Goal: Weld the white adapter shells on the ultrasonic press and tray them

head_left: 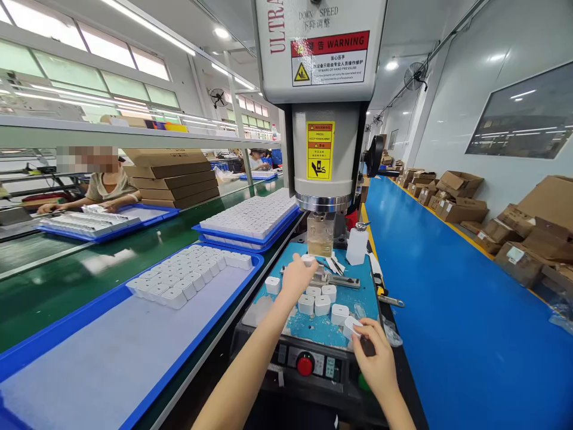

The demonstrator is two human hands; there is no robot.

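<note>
My left hand (299, 278) reaches under the press head, its fingers closed around a small white plastic housing (308, 259) at the metal fixture (340, 280). Just above it hangs the machine's square horn (320, 236). Close to the front right corner of the blue work plate (308, 329), my right hand (375, 352) grips another white housing (352, 326) between thumb and fingers. Several more white housings (322, 305) stand between my hands. One single housing (273, 285) sits left of my left wrist.
On the left, a blue tray (129, 358) bears rows of white housings; stacked full trays (250, 215) stand behind it. A white bottle (357, 246) stands right of the horn. A red button (305, 363) is on the machine's front. A co-worker (107, 182) sits across the green belt.
</note>
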